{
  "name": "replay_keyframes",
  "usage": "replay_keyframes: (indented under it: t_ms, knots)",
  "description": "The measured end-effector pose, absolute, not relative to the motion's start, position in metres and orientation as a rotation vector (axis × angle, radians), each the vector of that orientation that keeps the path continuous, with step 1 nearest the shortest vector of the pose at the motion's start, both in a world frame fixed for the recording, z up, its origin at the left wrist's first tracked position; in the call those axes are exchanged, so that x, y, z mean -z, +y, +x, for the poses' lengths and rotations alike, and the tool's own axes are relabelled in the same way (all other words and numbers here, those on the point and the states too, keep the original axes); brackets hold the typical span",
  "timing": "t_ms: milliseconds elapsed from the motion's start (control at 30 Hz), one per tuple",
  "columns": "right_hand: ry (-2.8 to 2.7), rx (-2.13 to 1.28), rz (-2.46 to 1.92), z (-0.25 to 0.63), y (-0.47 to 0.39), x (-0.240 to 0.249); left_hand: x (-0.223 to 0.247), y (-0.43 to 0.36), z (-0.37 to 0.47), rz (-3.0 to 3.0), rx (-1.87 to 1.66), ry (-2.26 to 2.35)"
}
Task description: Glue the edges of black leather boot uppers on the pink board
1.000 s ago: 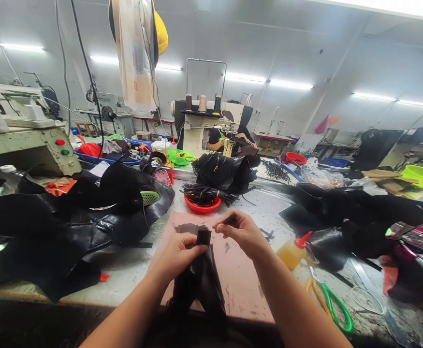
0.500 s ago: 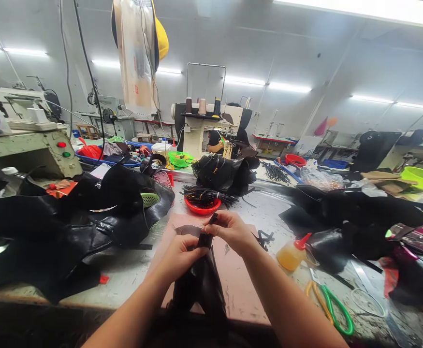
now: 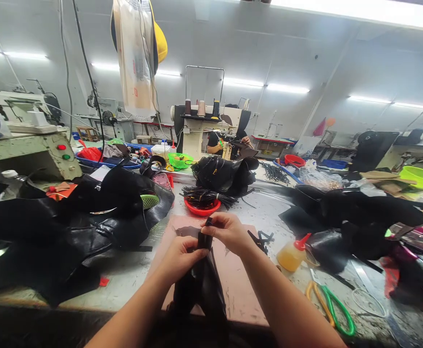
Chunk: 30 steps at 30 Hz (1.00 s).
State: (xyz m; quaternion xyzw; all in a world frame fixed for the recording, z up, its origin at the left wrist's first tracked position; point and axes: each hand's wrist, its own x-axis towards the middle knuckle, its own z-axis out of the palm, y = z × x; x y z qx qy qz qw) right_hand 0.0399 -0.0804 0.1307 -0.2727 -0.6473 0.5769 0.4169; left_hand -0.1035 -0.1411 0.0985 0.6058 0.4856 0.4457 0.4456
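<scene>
Between both hands is a black leather piece (image 3: 204,241), its narrow upper end raised over a pinkish board (image 3: 238,285) and its wider part hanging toward me. My left hand (image 3: 184,256) pinches it from the left, thumb across the front. Higher up, my right hand (image 3: 227,232) grips a small black strip (image 3: 209,223) at the top end between thumb and fingers. Whether that strip is separate or part of the leather I cannot tell. Short black strips (image 3: 262,240) lie on the board's right edge, beside my right forearm.
Black leather pieces are heaped on the left (image 3: 98,232) and right (image 3: 356,217). A red bowl (image 3: 202,210) of thin black strips stands ahead. On the right are a glue bottle (image 3: 289,256) and green-and-orange-handled scissors (image 3: 336,309). Beyond, a person (image 3: 214,142) sits at a sewing machine (image 3: 195,137).
My right hand has shifted slightly down and left with the strip, which now sits closer over the leather's end. My left hand keeps its hold.
</scene>
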Motion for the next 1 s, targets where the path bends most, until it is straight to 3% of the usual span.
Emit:
replay_keyframes:
  t_ms: [1000]
  knots:
    - [-1.648,-1.404,-0.684,0.036,-0.092,-0.117,-0.097,-0.140,-0.107,1.421,-1.121,1.199]
